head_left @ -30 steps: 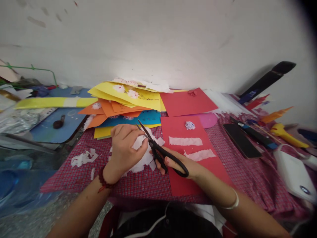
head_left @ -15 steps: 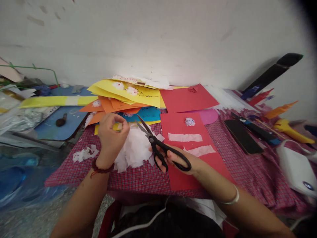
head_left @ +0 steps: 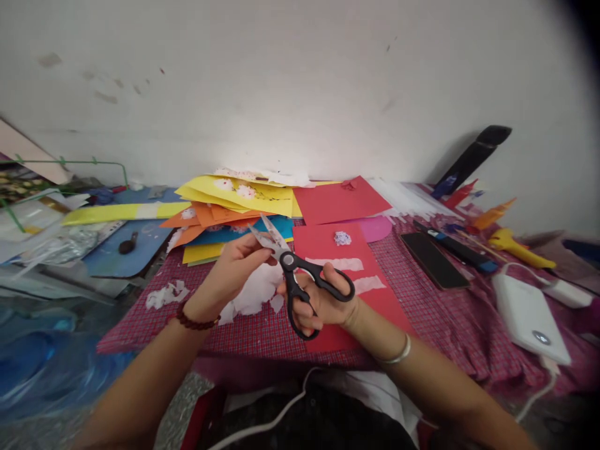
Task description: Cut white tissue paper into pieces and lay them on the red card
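Note:
My right hand (head_left: 323, 300) grips black-handled scissors (head_left: 289, 262), its fingers through the loops. The blades are spread apart and point up and left. At the blades, my left hand (head_left: 237, 269) is closed in a pinch; what its fingertips hold, if anything, is hidden. Below the hands lies a heap of white paper pieces (head_left: 255, 292). Just to the right, a red sheet (head_left: 319, 240) bears a small speckled paper ball (head_left: 342, 238) and two pale pink strips, the upper strip (head_left: 340, 264) and the lower strip (head_left: 370, 284).
Yellow sheets (head_left: 267, 203), orange sheets (head_left: 213, 217) and another red sheet (head_left: 340, 201) are stacked toward the wall. White scraps (head_left: 166, 295) lie at left. On the right are a phone (head_left: 435, 261), a white power bank (head_left: 529, 319) with a cable, and a yellow glue gun (head_left: 520, 249).
The scissors' blades have opened wider. My left hand has come right, up to the blades. The whole view has shifted slightly.

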Demonstrator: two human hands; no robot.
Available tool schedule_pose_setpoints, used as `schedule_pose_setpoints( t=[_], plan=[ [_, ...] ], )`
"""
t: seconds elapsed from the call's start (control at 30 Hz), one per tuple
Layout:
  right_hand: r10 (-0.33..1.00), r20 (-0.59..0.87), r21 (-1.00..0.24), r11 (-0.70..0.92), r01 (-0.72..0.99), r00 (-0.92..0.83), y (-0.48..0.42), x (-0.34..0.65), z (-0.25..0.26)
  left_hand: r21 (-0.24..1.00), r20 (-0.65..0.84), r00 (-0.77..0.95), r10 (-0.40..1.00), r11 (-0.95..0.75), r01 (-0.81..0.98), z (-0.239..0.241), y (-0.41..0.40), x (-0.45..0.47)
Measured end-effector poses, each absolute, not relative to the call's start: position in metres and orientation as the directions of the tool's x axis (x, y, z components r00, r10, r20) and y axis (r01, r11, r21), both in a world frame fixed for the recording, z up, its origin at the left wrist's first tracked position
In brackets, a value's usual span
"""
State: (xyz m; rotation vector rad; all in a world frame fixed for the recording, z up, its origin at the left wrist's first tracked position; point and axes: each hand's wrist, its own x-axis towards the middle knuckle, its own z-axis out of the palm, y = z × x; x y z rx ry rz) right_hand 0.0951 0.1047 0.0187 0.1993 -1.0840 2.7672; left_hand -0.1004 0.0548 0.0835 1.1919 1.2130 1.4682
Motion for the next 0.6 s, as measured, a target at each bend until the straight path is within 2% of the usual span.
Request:
schedule_pose_setpoints(
  t=[0.07,0.1,0.23,0.33,0.47,0.6],
  plan=[
    [0.128,0.135,-0.718,-0.671,-0.186,-0.983,0.102,0.098,0.032,0.984,0.176,-0.175,0.969,-0.178,0.002,0.086,0.053,-0.092],
    [0.179,0.150,-0.733,-0.640,-0.231,-0.972,0.101,0.101,0.041,0.982,0.187,-0.183,0.965,-0.186,0.020,0.086,0.052,-0.089],
    [0.501,0.242,-0.765,-0.428,-0.481,-0.831,0.107,0.133,0.075,0.988,0.140,-0.211,0.967,-0.125,0.086,0.077,0.051,-0.084],
    [0.649,0.236,-0.824,-0.260,-0.503,-0.723,0.115,0.174,0.085,0.994,0.082,-0.220,0.972,-0.063,0.091,0.068,0.054,-0.078],
    [0.810,0.183,-0.861,-0.141,-0.488,-0.557,0.112,0.226,0.067,0.987,0.018,-0.105,0.994,-0.001,0.158,0.066,0.068,-0.058],
    [0.861,0.109,-0.873,-0.155,-0.462,-0.497,0.092,0.254,0.027,0.920,-0.033,0.073,0.997,0.001,0.391,0.066,0.093,-0.031]
  ],
)
